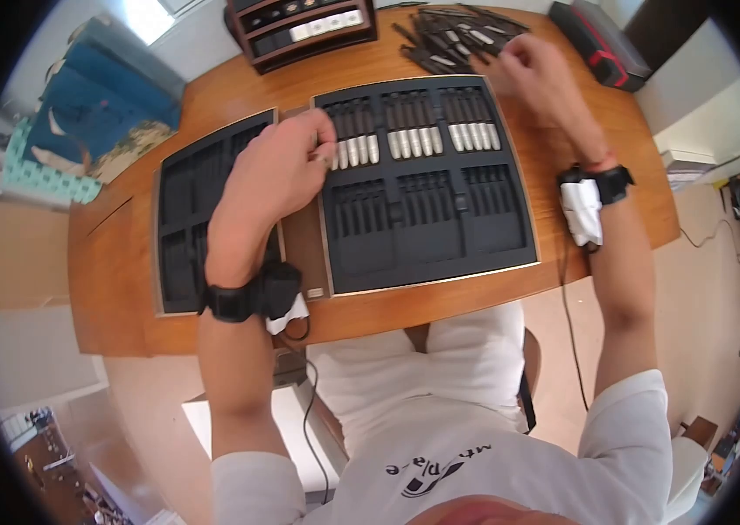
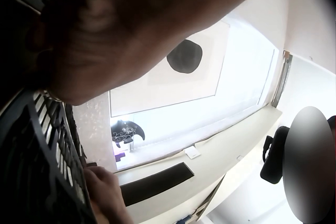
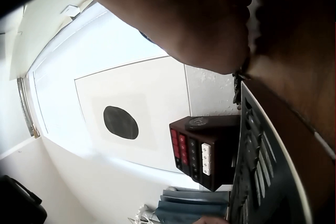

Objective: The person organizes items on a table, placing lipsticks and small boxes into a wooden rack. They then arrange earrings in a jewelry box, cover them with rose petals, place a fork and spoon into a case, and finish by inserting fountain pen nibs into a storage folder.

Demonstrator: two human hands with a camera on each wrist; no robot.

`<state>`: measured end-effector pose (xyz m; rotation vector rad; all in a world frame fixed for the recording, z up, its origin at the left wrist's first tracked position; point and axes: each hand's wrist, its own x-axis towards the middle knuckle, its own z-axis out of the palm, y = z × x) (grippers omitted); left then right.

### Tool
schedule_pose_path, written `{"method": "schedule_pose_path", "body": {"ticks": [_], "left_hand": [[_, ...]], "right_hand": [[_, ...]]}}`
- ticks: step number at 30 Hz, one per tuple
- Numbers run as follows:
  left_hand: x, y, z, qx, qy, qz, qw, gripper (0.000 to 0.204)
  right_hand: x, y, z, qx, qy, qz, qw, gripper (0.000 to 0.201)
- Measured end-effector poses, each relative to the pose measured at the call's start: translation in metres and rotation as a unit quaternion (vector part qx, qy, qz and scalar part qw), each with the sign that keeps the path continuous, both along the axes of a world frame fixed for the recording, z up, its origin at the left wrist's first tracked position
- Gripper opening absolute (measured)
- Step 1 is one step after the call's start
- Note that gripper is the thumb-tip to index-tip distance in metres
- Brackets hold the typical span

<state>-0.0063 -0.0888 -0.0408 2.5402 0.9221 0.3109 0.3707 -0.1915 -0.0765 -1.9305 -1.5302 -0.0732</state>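
My left hand point(image 1: 274, 171) is over the left edge of an open black-lined case point(image 1: 427, 254), its fingers bent. Its fingertips overlap the leftmost of several slender pieces point(image 1: 414, 142) with dark upper parts and silver ends, set in the case's far slots. Beyond the far right corner of the case, my right hand point(image 1: 545, 83) has bent fingers beside a loose pile of dark, slender pieces point(image 1: 457, 39). Whether either hand pinches a piece I cannot tell. In the left wrist view, the left hand point(image 2: 105, 50) hides its own fingertips.
The case's other half point(image 1: 178, 201) lies left, with dark slots. A dark wooden shelf box point(image 1: 304, 31) stands at the back. A black box with a red band point(image 1: 602, 44) sits back right. Blue folders point(image 1: 99, 96) stand back left on the wooden table point(image 1: 108, 289).
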Motion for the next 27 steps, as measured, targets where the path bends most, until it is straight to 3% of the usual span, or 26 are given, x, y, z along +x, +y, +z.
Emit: {"method": "schedule_pose_path", "body": {"ticks": [2, 7, 8, 9, 10, 12, 16, 19, 22, 27], "left_hand": [[-0.004, 0.004, 0.000, -0.011, -0.001, -0.001, 1.000, 0.006], [0.007, -0.005, 0.012, -0.011, -0.011, 0.027, 1.000, 0.009], [0.010, -0.010, 0.015, -0.003, -0.071, 0.052, 0.996, 0.015], [0.013, -0.015, 0.017, 0.004, -0.132, 0.076, 0.988, 0.021], [0.015, -0.018, 0.017, 0.001, -0.132, 0.074, 0.989, 0.021], [0.017, -0.025, 0.017, 0.034, -0.224, 0.005, 0.974, 0.031], [0.017, -0.029, 0.018, 0.021, -0.205, -0.077, 0.975, 0.036], [0.017, -0.028, 0.016, -0.005, -0.165, -0.092, 0.982, 0.032], [0.017, -0.024, 0.011, -0.023, -0.203, -0.102, 0.973, 0.027], [0.018, -0.027, 0.014, 0.033, -0.197, -0.153, 0.968, 0.023]], "right_hand": [[-0.008, 0.001, 0.003, 0.097, 0.141, 0.035, 0.985, 0.025], [-0.039, -0.014, 0.027, 0.080, 0.262, 0.099, 0.957, 0.019], [-0.046, -0.018, 0.031, 0.060, 0.283, 0.131, 0.948, 0.017], [-0.051, -0.020, 0.032, 0.059, 0.284, 0.128, 0.948, 0.017], [-0.055, -0.021, 0.033, 0.021, 0.294, 0.178, 0.939, 0.017], [-0.076, -0.028, 0.045, -0.044, 0.303, 0.244, 0.920, 0.015], [-0.093, -0.030, 0.048, -0.087, 0.319, 0.334, 0.883, 0.016], [-0.105, -0.033, 0.047, -0.084, 0.301, 0.333, 0.890, 0.016], [-0.106, -0.033, 0.049, -0.073, 0.305, 0.339, 0.887, 0.019], [-0.097, -0.031, 0.045, -0.133, 0.320, 0.324, 0.880, 0.026]]}}
